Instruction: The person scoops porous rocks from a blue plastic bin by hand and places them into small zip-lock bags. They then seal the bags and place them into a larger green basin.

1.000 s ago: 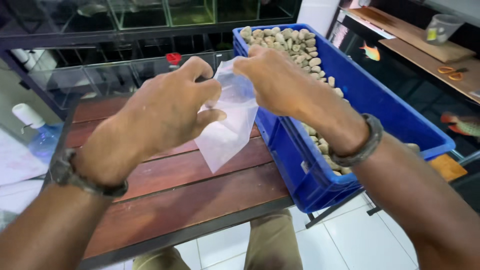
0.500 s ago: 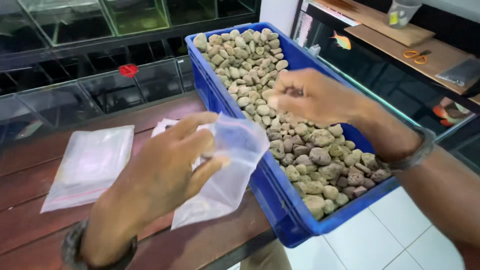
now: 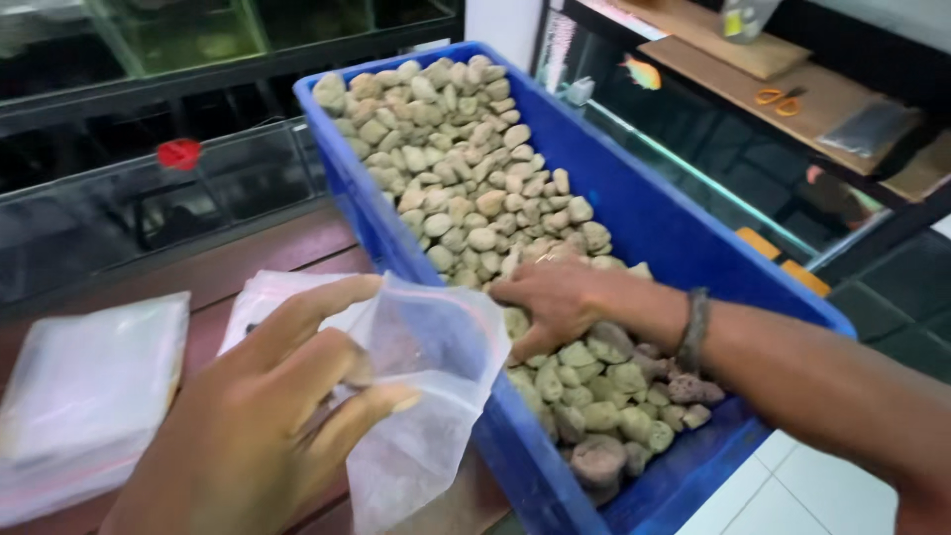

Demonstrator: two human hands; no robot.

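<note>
Glass tanks line the background behind a reddish wooden table (image 3: 248, 267). At the table's right edge, the left hand (image 3: 267, 416) pinches a clear plastic bag (image 3: 436, 396) open beside the blue crate (image 3: 654, 228). The right hand (image 3: 555, 302) lies curled on the pebbles (image 3: 466, 149) inside; whether it grips any is unclear. Flat bags (image 3: 89, 386) lie toward the left edge.

Crate top: blue crate (image 3: 634, 213) open from above.
Obstruction: right hand (image 3: 550, 302) over stones (image 3: 466, 168).
Near wall: plastic bag (image 3: 431, 396) held against it by left hand (image 3: 267, 426).
</note>
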